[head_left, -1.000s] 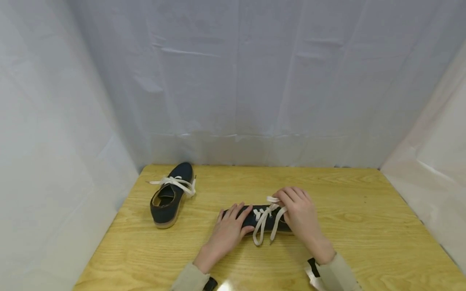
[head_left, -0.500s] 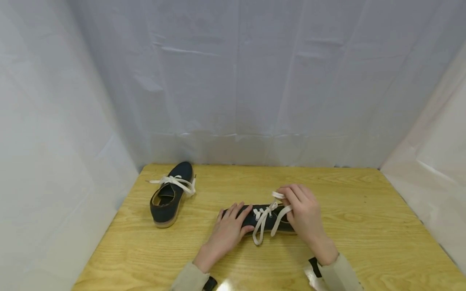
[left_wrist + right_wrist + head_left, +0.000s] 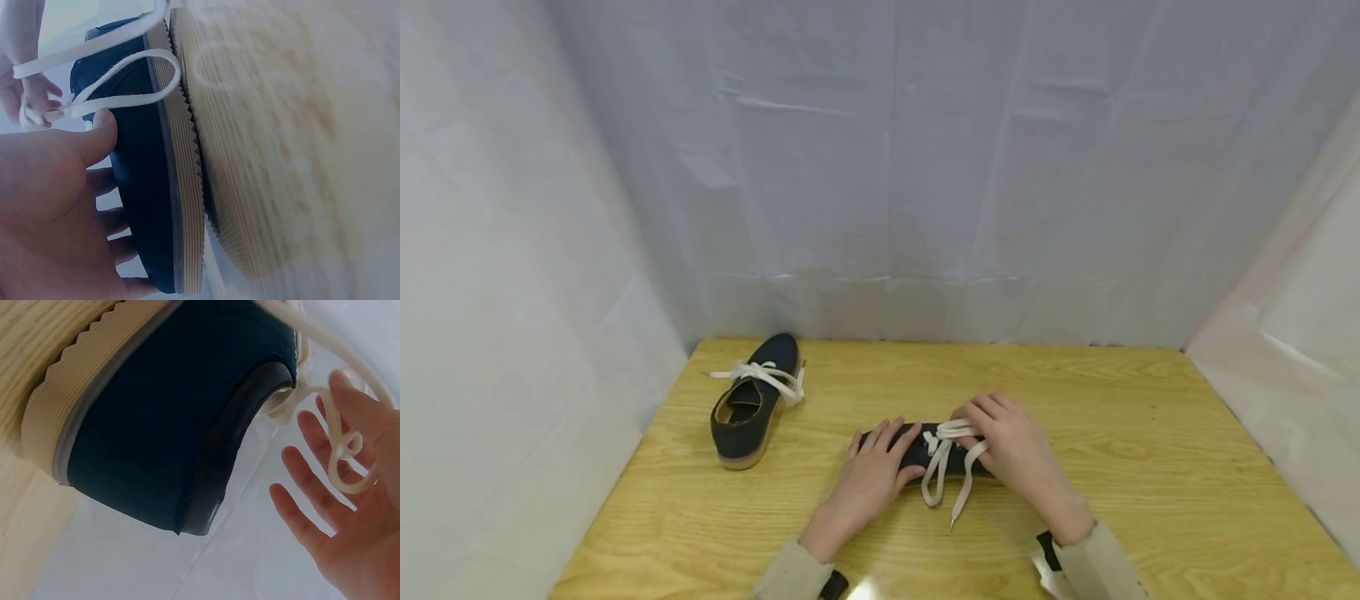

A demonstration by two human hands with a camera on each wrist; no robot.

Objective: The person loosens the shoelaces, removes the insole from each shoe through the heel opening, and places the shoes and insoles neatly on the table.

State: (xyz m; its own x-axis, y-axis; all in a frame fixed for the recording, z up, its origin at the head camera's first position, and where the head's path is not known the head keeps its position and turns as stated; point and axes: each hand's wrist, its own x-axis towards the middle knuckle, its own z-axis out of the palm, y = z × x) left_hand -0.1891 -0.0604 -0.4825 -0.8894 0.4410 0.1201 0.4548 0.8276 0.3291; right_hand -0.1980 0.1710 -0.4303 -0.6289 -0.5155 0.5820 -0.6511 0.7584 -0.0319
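Observation:
A dark navy shoe (image 3: 917,454) with white laces lies along the table in the head view, toe to the left. My left hand (image 3: 872,483) grips its toe, the thumb on the near side and the fingers over the far side, as the left wrist view shows. Above the lacing, my right hand (image 3: 1015,450) holds the white shoelace (image 3: 337,469) loosely between thumb and fingers, close to the knot. A lace loop (image 3: 165,69) and a free end hang over the shoe's near side. The right wrist view shows the heel and opening beside the right hand.
A matching navy shoe (image 3: 741,429) with a tied white lace stands at the table's back left, toe pointing away. The wooden table (image 3: 1150,467) reaches back to a pale sheet wall (image 3: 880,208). Similar sheets hang on both sides.
My right hand first drew slightly right with the lace, then came back left and down toward the knot. The lace's free end hangs lower now. My left hand has stayed on the toe.

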